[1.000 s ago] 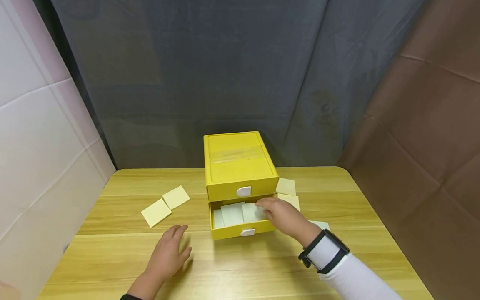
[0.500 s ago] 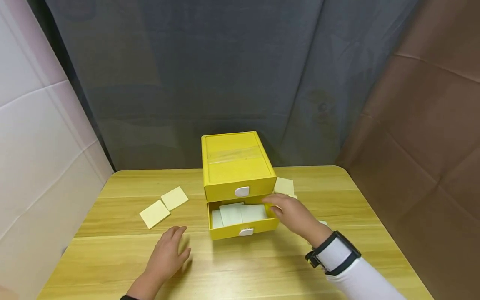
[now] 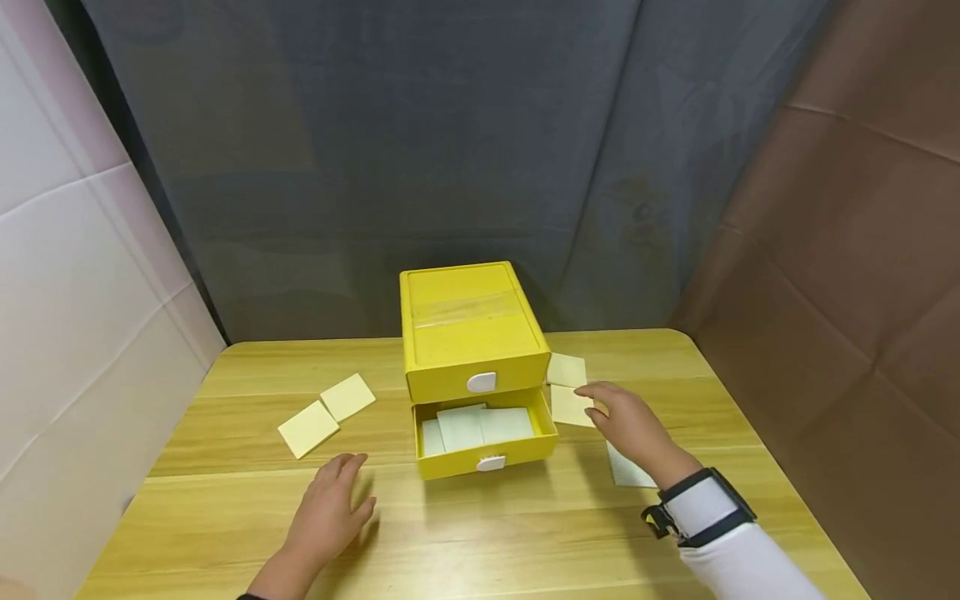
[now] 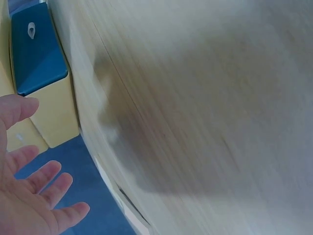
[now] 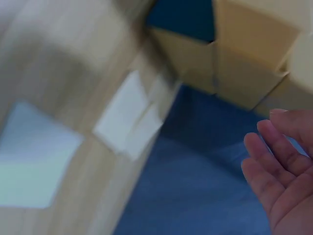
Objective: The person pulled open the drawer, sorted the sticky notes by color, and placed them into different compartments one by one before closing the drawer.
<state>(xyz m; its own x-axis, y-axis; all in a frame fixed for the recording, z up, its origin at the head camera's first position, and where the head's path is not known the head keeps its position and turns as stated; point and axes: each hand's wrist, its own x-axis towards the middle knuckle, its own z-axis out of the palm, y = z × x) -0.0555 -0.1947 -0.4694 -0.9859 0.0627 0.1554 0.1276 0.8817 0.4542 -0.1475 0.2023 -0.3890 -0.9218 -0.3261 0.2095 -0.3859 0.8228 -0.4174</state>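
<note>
Yellow drawer (image 3: 483, 433) open overhead only.

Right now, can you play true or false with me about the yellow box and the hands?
1. The bottom drawer of the yellow box is pulled open. True.
2. The open drawer has nothing in it. False: pale paper squares lie inside.
3. The left hand rests flat on the wooden table. True.
4. The right hand is inside the drawer. False: it is over the table to the right of the box, at a paper square there.
5. Two paper squares lie on the table left of the box. True.
</note>
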